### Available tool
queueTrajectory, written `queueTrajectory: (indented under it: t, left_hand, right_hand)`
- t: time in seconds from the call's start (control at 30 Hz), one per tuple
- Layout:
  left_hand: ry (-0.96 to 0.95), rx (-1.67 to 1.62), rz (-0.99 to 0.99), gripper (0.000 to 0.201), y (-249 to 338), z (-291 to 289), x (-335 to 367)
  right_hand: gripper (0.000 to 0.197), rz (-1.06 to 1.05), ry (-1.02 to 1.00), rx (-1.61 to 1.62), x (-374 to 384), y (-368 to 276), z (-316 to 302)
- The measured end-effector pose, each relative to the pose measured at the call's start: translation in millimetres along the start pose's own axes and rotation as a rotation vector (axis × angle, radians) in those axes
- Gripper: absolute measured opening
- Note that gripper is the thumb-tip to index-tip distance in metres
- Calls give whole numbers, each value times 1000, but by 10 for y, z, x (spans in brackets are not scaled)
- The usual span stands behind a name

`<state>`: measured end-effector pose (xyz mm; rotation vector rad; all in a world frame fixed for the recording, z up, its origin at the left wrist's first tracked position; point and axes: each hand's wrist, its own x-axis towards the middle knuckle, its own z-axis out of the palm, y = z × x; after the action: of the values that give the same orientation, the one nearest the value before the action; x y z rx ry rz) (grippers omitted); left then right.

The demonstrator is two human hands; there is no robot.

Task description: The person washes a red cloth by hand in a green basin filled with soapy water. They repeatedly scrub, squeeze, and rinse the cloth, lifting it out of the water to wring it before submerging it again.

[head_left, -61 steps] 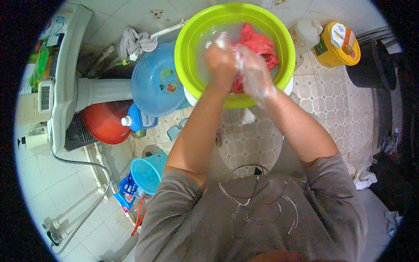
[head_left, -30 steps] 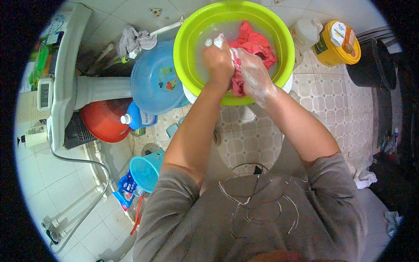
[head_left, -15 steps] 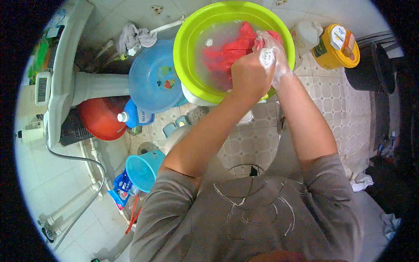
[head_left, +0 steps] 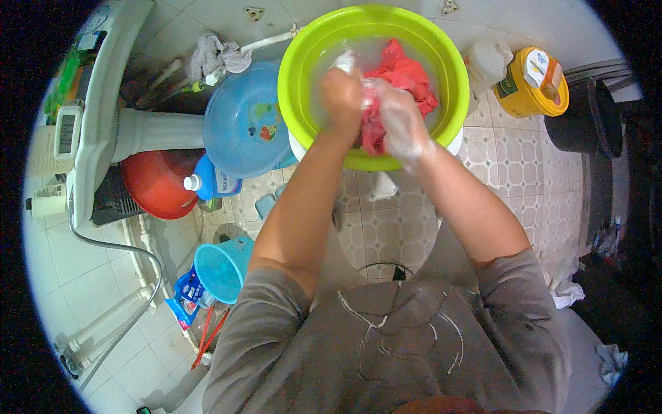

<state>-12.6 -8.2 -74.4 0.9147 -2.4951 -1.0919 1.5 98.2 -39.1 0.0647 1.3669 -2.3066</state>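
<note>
A soaked red cloth [head_left: 407,72] lies bunched in cloudy, sudsy water inside a lime-green basin [head_left: 452,103]. My left hand [head_left: 341,96] is over the left half of the basin, closed in a fist, with white foam on its upper side. My right hand [head_left: 401,117], coated in suds and smeared by motion, grips part of the cloth at the basin's near middle. A foamy stretch of cloth runs between the two hands. The fingertips of both are hidden or blurred.
Left of the basin stand a translucent blue basin [head_left: 224,131], a red basin [head_left: 155,190], a blue bottle [head_left: 215,181] and a turquoise bucket [head_left: 219,272]. To the right are a whitish jug [head_left: 486,62], a yellow tub [head_left: 527,93] and a black bucket [head_left: 576,124]. A pedestal sink [head_left: 103,152] borders the left.
My hands, pressed together at the basin's right side before, are now apart. The left moved left and the right moved left and nearer. The cloth's bulk now lies farther right.
</note>
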Motion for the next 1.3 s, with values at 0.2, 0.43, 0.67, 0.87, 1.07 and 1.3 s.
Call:
queueTrajectory:
  t: [0.2, 0.43, 0.67, 0.87, 1.07, 1.3]
  left_hand:
    - [81, -132, 740, 17, 553, 82, -721]
    - [92, -4, 366, 15, 17, 236, -387]
    - [-256, 29, 565, 21, 18, -175, -158]
    - [-349, -1493, -353, 38, 204, -246, -64]
    - [-450, -1671, -230, 43, 194, -304, -40]
    - [-784, -1629, -279, 57, 368, -342, -281]
  right_hand:
    - [16, 96, -449, 438, 606, 15, -845]
    - [14, 132, 8, 76, 52, 1, -155]
    - [12, 148, -154, 145, -180, -183, -43]
    - [16, -49, -101, 193, 309, -627, -359]
    - [16, -51, -176, 388, 258, -803, -389]
    - [21, 22, -308, 546, 202, -850, -373]
